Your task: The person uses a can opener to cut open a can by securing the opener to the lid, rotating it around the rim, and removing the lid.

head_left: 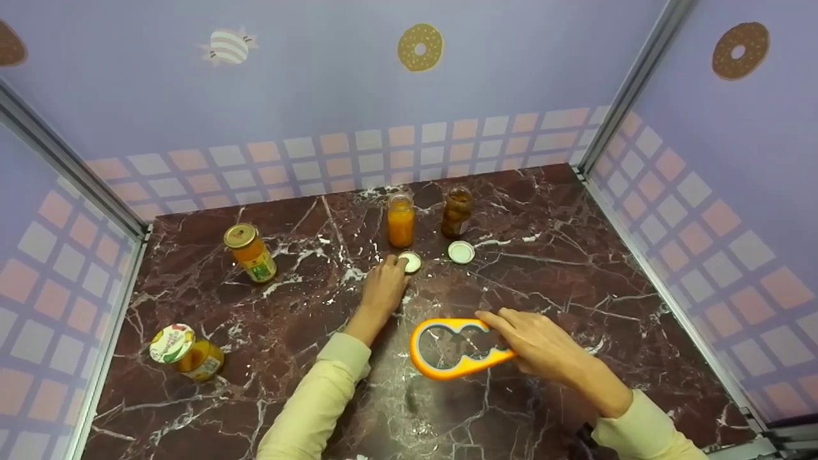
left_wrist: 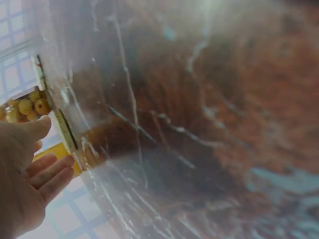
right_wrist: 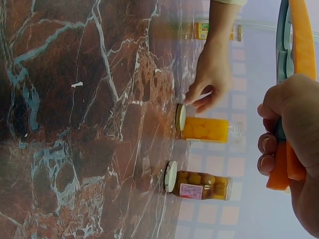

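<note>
Left hand point(head_left: 383, 285) with relaxed fingers touches the white round lid point(head_left: 410, 261) before the open orange-filled glass jar point(head_left: 401, 220); right hand point(head_left: 540, 345) grips an orange plastic jar opener point(head_left: 447, 350); a nudge could topple the jar

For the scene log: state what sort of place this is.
Probably a staged recording booth dressed as a kitchen: a marble-patterned tabletop, printed wallpaper walls with doughnuts, and metal corner posts framing it.

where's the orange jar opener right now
In the head view the orange jar opener is near the front centre of the marble table, gripped by the right hand, a little right of the left hand that touches a white lid.
</note>
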Motion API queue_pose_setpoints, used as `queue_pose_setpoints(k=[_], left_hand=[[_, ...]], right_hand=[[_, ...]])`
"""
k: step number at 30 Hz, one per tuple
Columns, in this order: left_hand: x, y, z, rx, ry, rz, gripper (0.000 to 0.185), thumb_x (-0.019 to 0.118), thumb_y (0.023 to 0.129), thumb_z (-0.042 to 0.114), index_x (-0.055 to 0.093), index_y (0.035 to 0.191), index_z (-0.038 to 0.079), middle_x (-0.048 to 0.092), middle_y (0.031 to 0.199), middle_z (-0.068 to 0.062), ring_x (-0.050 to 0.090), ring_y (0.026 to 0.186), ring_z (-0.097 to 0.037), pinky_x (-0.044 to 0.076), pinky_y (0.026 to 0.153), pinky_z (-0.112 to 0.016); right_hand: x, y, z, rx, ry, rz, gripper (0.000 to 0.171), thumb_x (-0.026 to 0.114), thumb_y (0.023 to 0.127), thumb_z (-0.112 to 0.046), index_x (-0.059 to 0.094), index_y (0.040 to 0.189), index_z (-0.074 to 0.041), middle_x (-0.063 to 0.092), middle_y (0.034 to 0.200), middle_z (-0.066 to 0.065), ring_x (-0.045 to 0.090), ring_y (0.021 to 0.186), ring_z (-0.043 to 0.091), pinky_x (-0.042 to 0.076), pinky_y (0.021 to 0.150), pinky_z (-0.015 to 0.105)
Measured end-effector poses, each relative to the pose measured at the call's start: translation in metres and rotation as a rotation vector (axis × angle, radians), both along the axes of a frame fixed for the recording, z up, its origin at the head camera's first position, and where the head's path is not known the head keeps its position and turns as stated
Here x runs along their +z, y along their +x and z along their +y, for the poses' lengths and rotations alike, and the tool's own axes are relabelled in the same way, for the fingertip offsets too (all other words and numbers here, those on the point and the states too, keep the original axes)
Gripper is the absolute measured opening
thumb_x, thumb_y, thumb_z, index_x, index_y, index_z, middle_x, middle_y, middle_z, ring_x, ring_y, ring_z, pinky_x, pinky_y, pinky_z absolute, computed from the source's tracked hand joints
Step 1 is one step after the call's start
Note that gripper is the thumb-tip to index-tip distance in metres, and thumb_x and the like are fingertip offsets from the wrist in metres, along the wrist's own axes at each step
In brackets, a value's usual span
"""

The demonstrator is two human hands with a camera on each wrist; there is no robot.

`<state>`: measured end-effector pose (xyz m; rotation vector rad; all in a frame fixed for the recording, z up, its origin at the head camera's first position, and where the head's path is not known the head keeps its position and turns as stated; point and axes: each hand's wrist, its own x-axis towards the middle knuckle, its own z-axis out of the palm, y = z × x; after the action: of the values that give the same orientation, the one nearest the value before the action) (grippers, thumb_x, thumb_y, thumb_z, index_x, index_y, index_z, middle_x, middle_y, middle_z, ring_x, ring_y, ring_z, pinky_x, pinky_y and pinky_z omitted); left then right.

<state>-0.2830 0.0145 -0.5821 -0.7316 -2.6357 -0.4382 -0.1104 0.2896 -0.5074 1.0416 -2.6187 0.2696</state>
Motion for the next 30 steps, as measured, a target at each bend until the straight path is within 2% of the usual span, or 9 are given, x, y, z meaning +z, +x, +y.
queue_pose_setpoints(k=[3, 9, 13, 18, 20, 25, 27, 30], left_hand=[[0.005, 0.007, -0.005, -0.018, 0.036, 0.001, 0.031, 0.084, 0.086, 0.018, 0.072, 0.112, 0.004, 0.070, 0.101, -0.017, 0.072, 0.084, -0.038, 0.060, 0.072, -0.049], [0.010, 0.025, -0.023, -0.038, 0.139, -0.042, 0.028, 0.081, 0.089, 0.017, 0.074, 0.113, 0.004, 0.072, 0.105, -0.014, 0.071, 0.089, -0.036, 0.059, 0.075, -0.050], [0.011, 0.044, -0.042, -0.017, 0.179, -0.078, 0.032, 0.082, 0.089, 0.019, 0.075, 0.116, 0.005, 0.072, 0.109, -0.014, 0.071, 0.089, -0.034, 0.060, 0.075, -0.048], [0.017, 0.070, -0.074, 0.030, 0.233, -0.153, 0.037, 0.082, 0.089, 0.022, 0.073, 0.121, 0.007, 0.072, 0.117, -0.014, 0.072, 0.095, -0.033, 0.061, 0.079, -0.048], [0.021, 0.079, -0.089, 0.056, 0.249, -0.208, 0.040, 0.082, 0.089, 0.025, 0.072, 0.125, 0.009, 0.072, 0.120, -0.014, 0.072, 0.098, -0.033, 0.060, 0.081, -0.049], [0.037, 0.105, -0.134, 0.161, 0.284, -0.335, 0.049, 0.081, 0.090, 0.029, 0.067, 0.134, 0.011, 0.067, 0.133, -0.015, 0.067, 0.112, -0.039, 0.054, 0.096, -0.055], [0.042, 0.116, -0.151, 0.207, 0.322, -0.360, 0.051, 0.081, 0.091, 0.028, 0.065, 0.137, 0.011, 0.066, 0.134, -0.017, 0.065, 0.116, -0.040, 0.051, 0.099, -0.057], [0.046, 0.132, -0.172, 0.253, 0.425, -0.367, 0.053, 0.081, 0.091, 0.026, 0.064, 0.138, 0.010, 0.068, 0.131, -0.016, 0.065, 0.114, -0.038, 0.051, 0.098, -0.057]], right_hand=[[0.001, 0.001, 0.001, -0.016, 0.014, -0.007, 0.077, 0.079, 0.072, 0.001, 0.054, 0.144, -0.013, 0.048, 0.089, -0.004, 0.046, 0.068, 0.012, 0.051, 0.058, 0.034], [0.004, 0.004, 0.001, -0.034, 0.031, -0.039, 0.095, 0.081, 0.061, 0.004, 0.050, 0.149, -0.013, 0.049, 0.094, -0.002, 0.047, 0.074, 0.014, 0.053, 0.064, 0.037], [0.004, 0.005, 0.001, -0.030, 0.024, -0.036, 0.094, 0.079, 0.062, 0.004, 0.050, 0.149, -0.013, 0.049, 0.095, -0.002, 0.047, 0.075, 0.014, 0.052, 0.064, 0.037], [0.004, 0.006, 0.001, -0.038, 0.026, -0.032, 0.091, 0.077, 0.066, 0.003, 0.049, 0.150, -0.016, 0.050, 0.096, -0.002, 0.046, 0.075, 0.014, 0.051, 0.064, 0.037], [0.004, 0.006, 0.000, -0.044, 0.027, -0.035, 0.092, 0.078, 0.065, 0.003, 0.049, 0.151, -0.016, 0.050, 0.096, -0.002, 0.047, 0.076, 0.014, 0.052, 0.064, 0.037], [0.004, 0.006, -0.001, -0.056, 0.024, -0.025, 0.093, 0.077, 0.063, 0.003, 0.050, 0.150, -0.016, 0.049, 0.095, -0.003, 0.046, 0.074, 0.013, 0.051, 0.062, 0.036], [0.005, 0.006, -0.001, -0.060, 0.027, -0.022, 0.093, 0.077, 0.062, 0.004, 0.051, 0.149, -0.016, 0.049, 0.094, -0.003, 0.045, 0.074, 0.013, 0.050, 0.062, 0.035], [0.006, 0.006, -0.001, -0.064, 0.037, -0.021, 0.094, 0.078, 0.062, 0.005, 0.051, 0.150, -0.017, 0.048, 0.094, -0.004, 0.045, 0.074, 0.013, 0.050, 0.063, 0.035]])
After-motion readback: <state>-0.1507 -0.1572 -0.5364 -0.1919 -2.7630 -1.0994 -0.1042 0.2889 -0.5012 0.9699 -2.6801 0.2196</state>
